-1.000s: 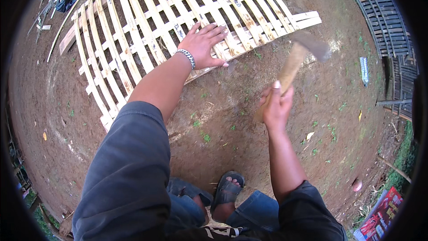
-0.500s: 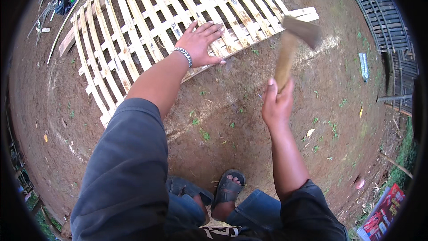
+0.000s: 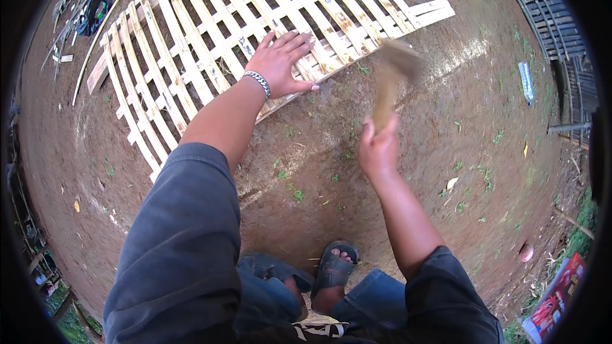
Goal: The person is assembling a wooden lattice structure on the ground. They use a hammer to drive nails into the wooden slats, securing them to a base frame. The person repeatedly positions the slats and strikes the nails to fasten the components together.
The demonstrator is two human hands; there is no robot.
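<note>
A panel of pale wooden or bamboo slats (image 3: 244, 44), crossed by several strips, lies on the ground ahead of me. My left hand (image 3: 280, 64) rests flat on its near edge with the fingers spread, gripping nothing, the thumb out along the edge; a chain bracelet circles that wrist. In my right hand (image 3: 379, 150) is a hatchet (image 3: 384, 92), held by its wooden handle. Its dark metal head is raised just off the panel's near right edge and blurred by motion. The fingers of my right hand are wrapped round the handle's lower end.
Brown soil with small weeds surrounds the panel. My sandalled feet (image 3: 335, 267) stand close below. A clear plastic bottle (image 3: 526, 83) lies at right, near a dark slatted bamboo structure (image 3: 542, 9). A black bag (image 3: 94, 14) and long thin sticks lie at far left.
My right hand and the hatchet have swung left, bringing the head closer to the panel's near edge. My left hand stays spread at the same spot on the slats.
</note>
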